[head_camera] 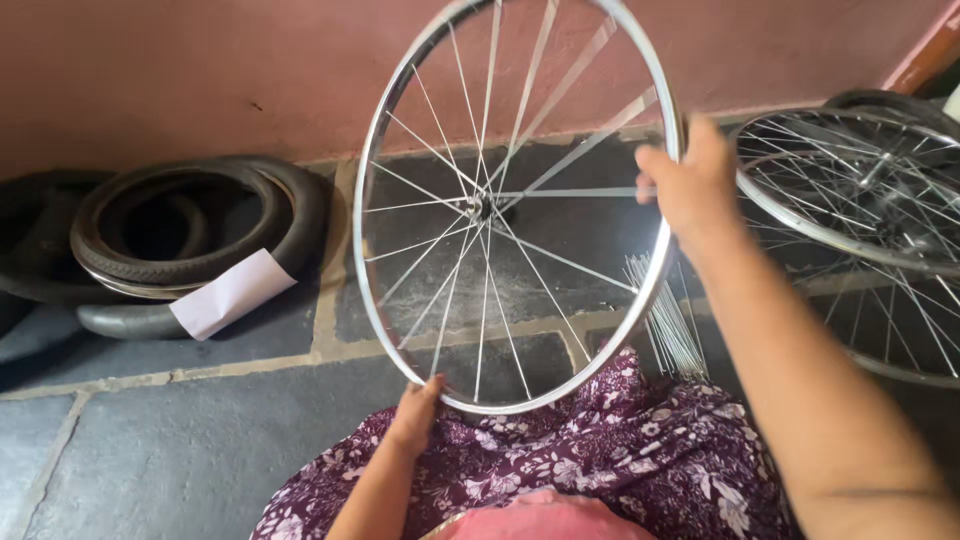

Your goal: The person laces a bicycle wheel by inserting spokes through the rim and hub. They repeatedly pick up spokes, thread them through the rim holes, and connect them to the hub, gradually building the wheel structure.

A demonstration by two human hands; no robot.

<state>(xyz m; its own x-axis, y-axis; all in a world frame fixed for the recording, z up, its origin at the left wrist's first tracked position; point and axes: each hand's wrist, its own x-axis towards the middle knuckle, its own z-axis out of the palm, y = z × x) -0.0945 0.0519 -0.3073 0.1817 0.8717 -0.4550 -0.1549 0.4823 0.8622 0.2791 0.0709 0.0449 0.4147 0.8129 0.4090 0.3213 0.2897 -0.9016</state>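
At frame centre, left hand point(415, 412) and right hand point(690, 185) grip the spoked wheel rim point(372, 170); keep opposing holds firm, hub point(480, 207) level.

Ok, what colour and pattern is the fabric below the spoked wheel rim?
Dark purple fabric with small white and pink flowers, seen in the head view.
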